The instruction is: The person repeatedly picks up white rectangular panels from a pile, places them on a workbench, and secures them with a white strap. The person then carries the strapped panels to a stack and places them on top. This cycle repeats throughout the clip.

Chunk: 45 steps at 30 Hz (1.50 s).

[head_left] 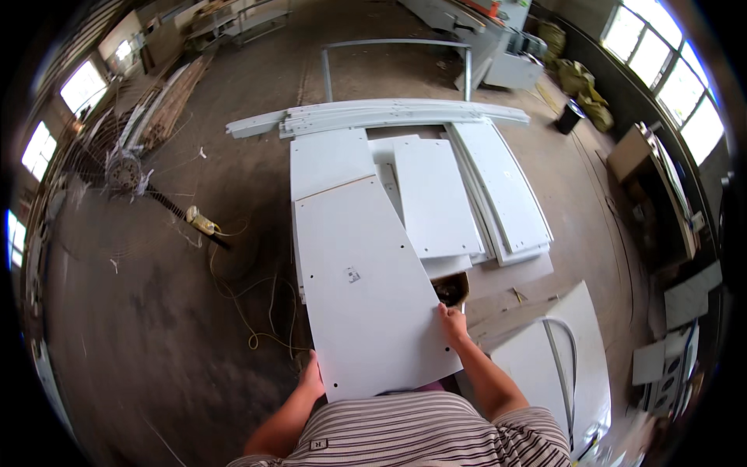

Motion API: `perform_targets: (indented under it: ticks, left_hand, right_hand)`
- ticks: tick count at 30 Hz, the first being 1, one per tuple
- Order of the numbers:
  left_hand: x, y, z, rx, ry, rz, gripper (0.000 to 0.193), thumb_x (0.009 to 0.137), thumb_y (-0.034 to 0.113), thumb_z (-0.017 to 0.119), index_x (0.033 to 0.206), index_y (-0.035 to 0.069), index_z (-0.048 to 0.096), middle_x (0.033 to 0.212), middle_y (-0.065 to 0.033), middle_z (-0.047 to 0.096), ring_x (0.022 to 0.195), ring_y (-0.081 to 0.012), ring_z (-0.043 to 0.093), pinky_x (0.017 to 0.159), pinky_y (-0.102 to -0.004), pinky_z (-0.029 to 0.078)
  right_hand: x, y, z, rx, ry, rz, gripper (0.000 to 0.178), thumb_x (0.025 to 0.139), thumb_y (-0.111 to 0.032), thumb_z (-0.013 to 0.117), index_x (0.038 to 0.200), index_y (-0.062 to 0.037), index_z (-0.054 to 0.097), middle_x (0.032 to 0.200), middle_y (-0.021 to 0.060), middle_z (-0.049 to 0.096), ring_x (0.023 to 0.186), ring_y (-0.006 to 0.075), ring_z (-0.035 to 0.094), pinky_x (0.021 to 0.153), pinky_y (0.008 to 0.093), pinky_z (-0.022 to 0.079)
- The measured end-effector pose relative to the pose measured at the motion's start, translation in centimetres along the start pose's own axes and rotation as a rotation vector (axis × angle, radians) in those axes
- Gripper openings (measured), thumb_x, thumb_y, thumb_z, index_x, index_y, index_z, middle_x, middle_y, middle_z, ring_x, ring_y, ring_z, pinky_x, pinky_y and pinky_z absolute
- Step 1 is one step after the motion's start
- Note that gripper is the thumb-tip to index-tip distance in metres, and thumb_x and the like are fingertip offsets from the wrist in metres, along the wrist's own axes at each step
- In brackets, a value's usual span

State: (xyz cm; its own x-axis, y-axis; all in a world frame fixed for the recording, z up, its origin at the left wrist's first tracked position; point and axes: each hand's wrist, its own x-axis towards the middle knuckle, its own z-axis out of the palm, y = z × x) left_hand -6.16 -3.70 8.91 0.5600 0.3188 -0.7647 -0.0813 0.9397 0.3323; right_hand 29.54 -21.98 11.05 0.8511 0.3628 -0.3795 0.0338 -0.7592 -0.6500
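Dusty grey-brown workshop floor [171,311] all around, and front and centre is a big flat white panel with dark round holes [373,303], near end right by the wearer's beige striped shirt [405,428], far end over a loose stack of smooth white boards [440,198]. I'd guess it's stiff, fairly heavy and awkward, slick on the face, with corners that might chip. Best hold is probably both long edges near this end, basically where the hands are. Left hand [311,377] grips the left edge by the near corner, fingers mostly out of sight; right hand [452,324] has the right edge, thumb on top, other fingers hidden. Just beyond that hand: an open brown box, maybe cardboard [464,288]. Further out, long narrow white strips [350,115] lie crosswise, and way left there's a round wire-caged fan [124,171].
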Motion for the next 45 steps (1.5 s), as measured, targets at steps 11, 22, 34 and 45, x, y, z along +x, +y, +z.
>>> perform_targets:
  ticks: [11,22,34,45]
  left_hand:
    - [-1.1,-6.5,7.2,0.512,0.151,0.298,0.065,0.092,0.055,0.041,0.115,-0.004,0.053,0.110,-0.0117,0.060,0.096,-0.0240,0.059,0.083,-0.0360,0.049]
    - [-2.8,-21.1,27.7,1.071,-0.406,0.217,0.053,0.099,0.041,0.036,0.109,-0.006,0.058,0.099,-0.0093,0.064,0.089,-0.0161,0.060,0.078,-0.0285,0.048]
    - [-2.8,-42.6,30.0,1.722,-0.700,-0.050,0.053,0.098,0.042,0.036,0.103,-0.006,0.059,0.094,-0.0091,0.062,0.087,-0.0156,0.055,0.079,-0.0321,0.044]
    - [0.4,-28.4,21.3,1.622,-0.682,-0.216,0.033,0.094,0.033,0.050,0.110,0.005,0.054,0.095,-0.0044,0.061,0.084,-0.0123,0.059,0.074,-0.0267,0.048]
  right_hand:
    - [-11.4,7.7,-11.5,0.213,0.249,0.096,0.051,0.091,-0.042,0.050,0.075,0.0060,0.057,0.056,0.0186,0.049,0.052,0.0221,0.043,0.056,0.0397,0.041]
    - [-29.4,28.0,-19.7,0.349,0.861,0.418,0.051,0.098,-0.036,0.036,0.075,0.0050,0.056,0.072,0.0267,0.055,0.069,0.0432,0.051,0.066,0.0478,0.040]
    - [-47.4,42.1,-22.1,0.192,1.011,1.007,0.054,0.093,-0.043,0.041,0.084,0.0051,0.064,0.087,0.0285,0.061,0.088,0.0449,0.058,0.080,0.0497,0.043]
    - [-40.6,42.4,-26.0,0.147,1.007,0.499,0.032,0.089,-0.015,0.055,0.114,0.0033,0.053,0.110,0.0181,0.060,0.096,0.0273,0.059,0.084,0.0357,0.048]
